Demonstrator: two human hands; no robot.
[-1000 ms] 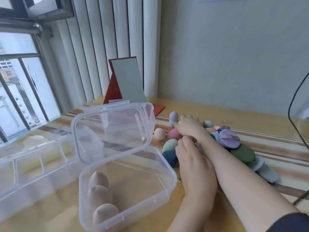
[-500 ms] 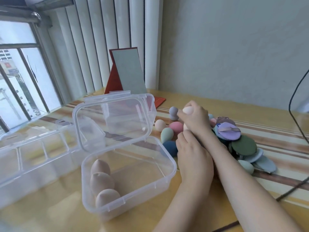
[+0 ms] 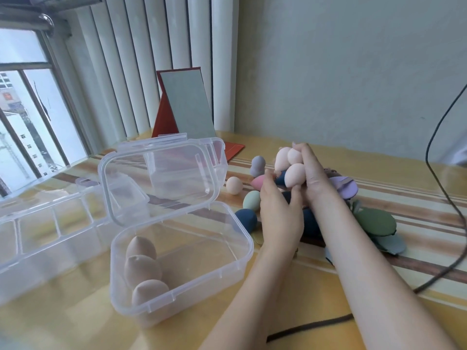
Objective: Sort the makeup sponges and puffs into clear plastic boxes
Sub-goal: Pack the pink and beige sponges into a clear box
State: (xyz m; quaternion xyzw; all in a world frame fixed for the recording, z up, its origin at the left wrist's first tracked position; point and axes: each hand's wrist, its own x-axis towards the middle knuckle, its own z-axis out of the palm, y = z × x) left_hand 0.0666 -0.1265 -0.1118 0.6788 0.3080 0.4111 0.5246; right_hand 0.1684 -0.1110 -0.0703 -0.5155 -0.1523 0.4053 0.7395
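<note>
1. Divided clear box [image 3: 38, 233] sits far left.
2. Open clear box [image 3: 202, 269] holds three tan sponges [image 3: 142, 267] along its left wall.
3. Left hand [image 3: 280, 218] pinches a dark blue sponge [image 3: 281, 180] at its fingertips.
4. Right hand [image 3: 313, 173] curls round three pale pink sponges [image 3: 290, 165], lifted above the loose pile [image 3: 252, 198].

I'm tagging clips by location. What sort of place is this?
Probably a room at home: a wooden table by a barred window with blinds and a folding red mirror.
</note>
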